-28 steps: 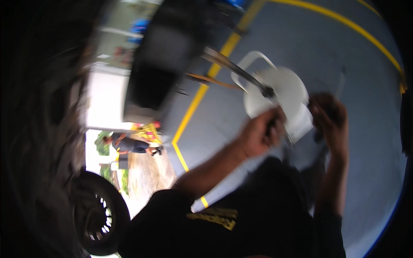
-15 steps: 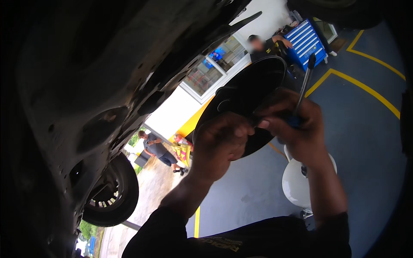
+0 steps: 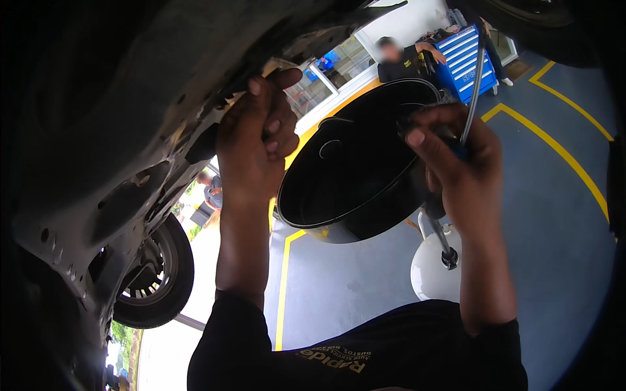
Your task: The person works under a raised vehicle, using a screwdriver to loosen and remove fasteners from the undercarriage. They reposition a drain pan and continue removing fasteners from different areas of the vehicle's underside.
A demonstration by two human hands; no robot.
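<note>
A left hand (image 3: 255,140) lifts beside a vehicle's underside (image 3: 145,140), fingers curled, contents unclear; the right hand (image 3: 462,153) grips a metal rod (image 3: 476,81), long axis steep, pointing upward.

"What are you seeing underfoot?"
"A blue-grey floor (image 3: 548,228) is spreading, yellow lines (image 3: 501,107) running and turning across it."
"And what's standing beyond?"
"A white wall (image 3: 417,23) is rising, with a window (image 3: 352,60) sitting in it; nearby, a blue drawer cabinet (image 3: 464,62) is bearing clutter."
"How's the light looking?"
"Daylight is glaring on pale ground (image 3: 163,352), lower left, beside greenery (image 3: 122,332)."
</note>
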